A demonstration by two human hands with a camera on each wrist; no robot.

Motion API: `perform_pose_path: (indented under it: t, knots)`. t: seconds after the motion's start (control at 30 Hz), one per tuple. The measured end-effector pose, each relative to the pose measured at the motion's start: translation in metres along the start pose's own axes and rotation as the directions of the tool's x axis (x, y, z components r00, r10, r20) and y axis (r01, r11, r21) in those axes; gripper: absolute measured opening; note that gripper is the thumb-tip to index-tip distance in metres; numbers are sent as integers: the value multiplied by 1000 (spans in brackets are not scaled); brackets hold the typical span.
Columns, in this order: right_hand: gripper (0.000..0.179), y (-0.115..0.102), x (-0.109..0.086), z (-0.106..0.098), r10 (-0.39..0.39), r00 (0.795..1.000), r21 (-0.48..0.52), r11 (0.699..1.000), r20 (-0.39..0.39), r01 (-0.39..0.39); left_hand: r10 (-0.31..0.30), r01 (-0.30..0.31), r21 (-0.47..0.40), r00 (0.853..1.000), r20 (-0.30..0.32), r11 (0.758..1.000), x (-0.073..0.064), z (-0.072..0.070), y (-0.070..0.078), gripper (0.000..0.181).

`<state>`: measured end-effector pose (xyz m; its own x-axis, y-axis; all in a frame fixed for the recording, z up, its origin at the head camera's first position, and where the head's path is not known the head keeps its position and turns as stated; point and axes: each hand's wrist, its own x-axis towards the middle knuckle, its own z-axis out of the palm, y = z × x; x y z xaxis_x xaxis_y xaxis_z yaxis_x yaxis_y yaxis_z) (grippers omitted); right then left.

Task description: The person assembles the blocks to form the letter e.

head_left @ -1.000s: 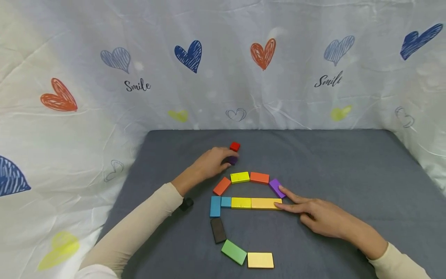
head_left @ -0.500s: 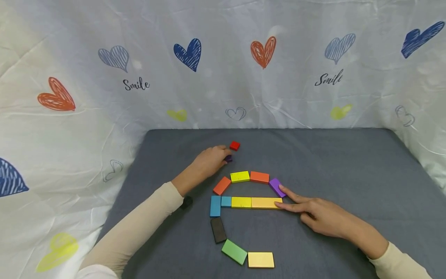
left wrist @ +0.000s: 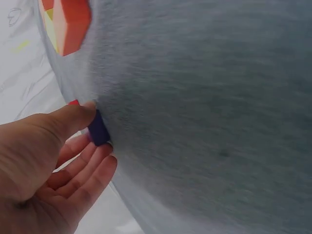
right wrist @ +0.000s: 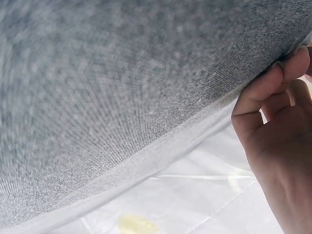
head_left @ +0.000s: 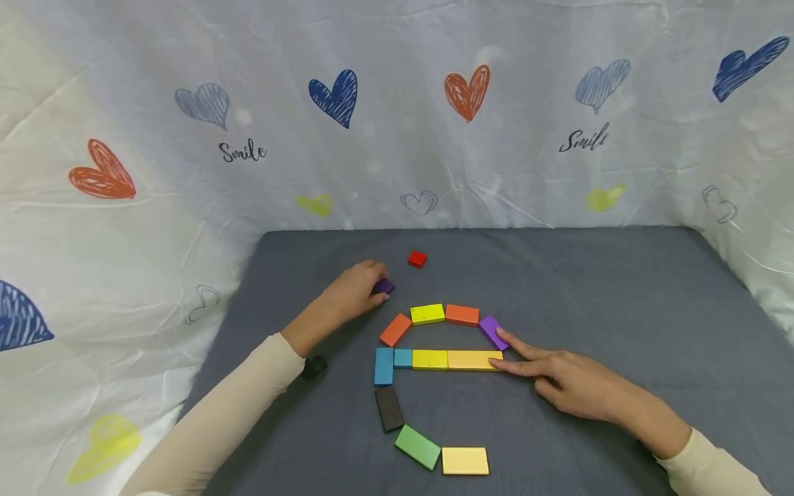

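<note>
Between thumb and fingers, my left hand (head_left: 353, 293) pinches a small dark purple block (head_left: 385, 286) (left wrist: 99, 130), left of a red block (head_left: 418, 259). The index fingertip of my right hand (head_left: 567, 382) touches a purple block (head_left: 492, 333). Its middle finger rests on the right end of a light orange block (head_left: 474, 360). A row runs left from there: a yellow block (head_left: 429, 359), a small blue one (head_left: 402, 358) and an upright blue one (head_left: 383, 366). Above it arch an orange-red block (head_left: 395, 331), a yellow block (head_left: 426, 315) and another orange-red block (head_left: 462, 315).
Below the row curve a black block (head_left: 389, 408), a green block (head_left: 418, 447) and a pale yellow block (head_left: 465, 461). A black object (head_left: 314, 366) is partly hidden by my left sleeve. Behind the grey table (head_left: 589, 275) hangs a white curtain (head_left: 397, 158) with printed hearts.
My left hand has drawn the dark purple block left, away from the red block. The right hand stays in place, and the laid-out blocks look unmoved.
</note>
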<state>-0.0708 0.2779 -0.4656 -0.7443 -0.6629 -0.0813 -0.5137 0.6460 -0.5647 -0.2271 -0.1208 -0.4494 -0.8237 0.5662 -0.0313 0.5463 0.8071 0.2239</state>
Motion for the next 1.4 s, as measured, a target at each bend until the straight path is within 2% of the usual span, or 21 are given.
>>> perform_pose_path:
  t: [0.23, 0.43, 0.6, 0.77, 1.0, 1.1, 1.2, 1.4]
  knots:
    - [76, -1, 0, -1, 9, 1000, 16, 1000, 15, -10, -27, 26, -26, 999, -23, 999, -21, -2, -6, 37]
    - [75, 0, 1, 0, -2, 1000, 22, 1000, 17, 1, -61, 54, -128, 997, -48, 990, -41, -7, -8, 38]
    - [75, 1, 2, 0, 7, 1000, 23, 1000, 19, -7, -85, 59, -176, 986, -142, 983, -55, -16, -1, 37]
    - [76, 1, 1, 0, 2, 1000, 23, 1000, 10, -3, -59, 11, -211, 972, -225, 977, -70, -30, 30, 37]
    - [76, 1, 1, -1, -1, 1000, -2, 1000, 2, 1, 111, -163, -164, 952, -286, 973, -91, -34, 89, 34]
    - [76, 1, 2, -1, 2, 1000, -1, 1000, 5, -2, 168, -217, -153, 944, -283, 964, -99, -34, 108, 34]
    - [76, 1, 2, -1, 8, 1000, 8, 1000, 13, -8, 205, -252, -164, 944, -260, 954, -105, -30, 124, 33]
    - [75, 2, 0, 0, 1, 1000, 11, 1000, 4, -1, 301, -334, -153, 932, -202, 930, -113, -15, 153, 33]
